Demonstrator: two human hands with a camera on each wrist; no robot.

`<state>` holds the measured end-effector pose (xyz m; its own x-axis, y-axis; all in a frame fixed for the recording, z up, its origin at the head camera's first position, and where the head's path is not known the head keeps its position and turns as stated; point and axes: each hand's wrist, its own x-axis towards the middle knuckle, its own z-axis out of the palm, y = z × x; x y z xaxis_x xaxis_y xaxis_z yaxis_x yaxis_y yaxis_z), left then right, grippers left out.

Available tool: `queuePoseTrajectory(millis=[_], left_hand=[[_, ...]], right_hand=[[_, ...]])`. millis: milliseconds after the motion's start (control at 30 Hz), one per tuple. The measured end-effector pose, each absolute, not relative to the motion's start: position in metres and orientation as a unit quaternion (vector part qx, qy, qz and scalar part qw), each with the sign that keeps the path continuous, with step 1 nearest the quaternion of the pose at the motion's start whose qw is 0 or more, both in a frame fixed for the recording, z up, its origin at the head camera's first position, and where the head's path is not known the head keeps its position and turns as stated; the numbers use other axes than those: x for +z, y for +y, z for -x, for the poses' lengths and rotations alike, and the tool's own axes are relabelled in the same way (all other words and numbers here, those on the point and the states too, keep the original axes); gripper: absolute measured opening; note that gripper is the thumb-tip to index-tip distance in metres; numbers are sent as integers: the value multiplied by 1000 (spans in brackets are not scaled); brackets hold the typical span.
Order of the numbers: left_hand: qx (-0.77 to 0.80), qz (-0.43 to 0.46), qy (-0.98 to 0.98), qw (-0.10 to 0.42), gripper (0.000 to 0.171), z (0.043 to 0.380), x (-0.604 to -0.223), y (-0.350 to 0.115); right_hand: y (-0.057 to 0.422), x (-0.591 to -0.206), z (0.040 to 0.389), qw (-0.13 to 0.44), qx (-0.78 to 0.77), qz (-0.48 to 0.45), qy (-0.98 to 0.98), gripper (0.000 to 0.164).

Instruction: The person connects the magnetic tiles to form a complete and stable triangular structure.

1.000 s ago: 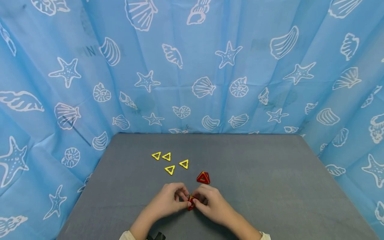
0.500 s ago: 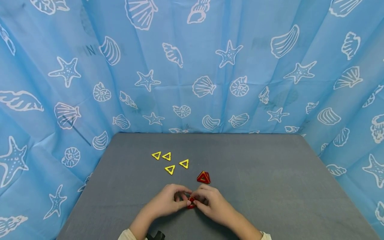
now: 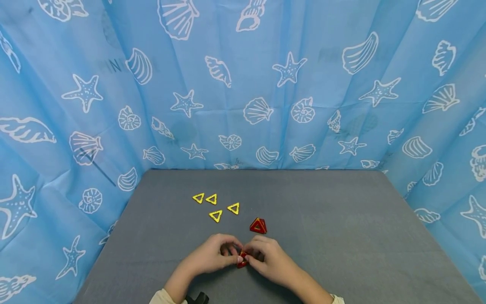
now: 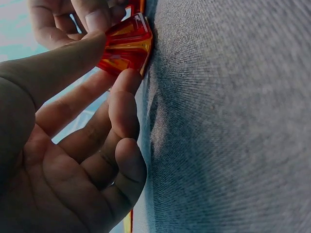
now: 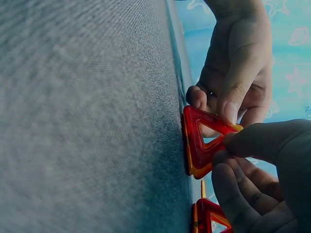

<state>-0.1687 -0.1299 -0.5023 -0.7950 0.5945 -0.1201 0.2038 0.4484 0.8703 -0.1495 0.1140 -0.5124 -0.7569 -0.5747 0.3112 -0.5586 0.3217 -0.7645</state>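
My left hand (image 3: 212,255) and right hand (image 3: 269,259) meet low in the head view over a small pyramid of red and orange magnetic triangle tiles (image 5: 197,141). The left thumb and fingers pinch it from one side, and my right thumb and fingertips pinch the other near its top. In the left wrist view the tile pyramid (image 4: 127,43) has its base right at the grey cloth. Fingers cover much of it in the head view. Just beyond my hands stands a second red tile pyramid (image 3: 258,226).
Several yellow triangle tiles (image 3: 215,215) lie flat on the grey table (image 3: 322,219), left of the second pyramid. A black object (image 3: 198,298) shows at the front edge by the left wrist. Behind the table hangs a blue curtain (image 3: 265,84) with white shells.
The tile pyramid between my hands has turned and sits a little lower among the fingers. The left fingertips have closed in toward the right ones. The yellow tiles and second pyramid have stayed put.
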Motion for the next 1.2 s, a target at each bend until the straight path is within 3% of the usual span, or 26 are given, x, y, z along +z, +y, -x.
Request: queuePoseTrajectory(millis=[967, 1200], left_hand=[[475, -241, 817, 223, 20, 169, -503, -130], [480, -233, 813, 235, 28, 171, -504, -135]], right_hand=[[114, -510, 148, 14, -464, 363, 808, 10], [119, -500, 152, 1, -474, 379, 794, 13]])
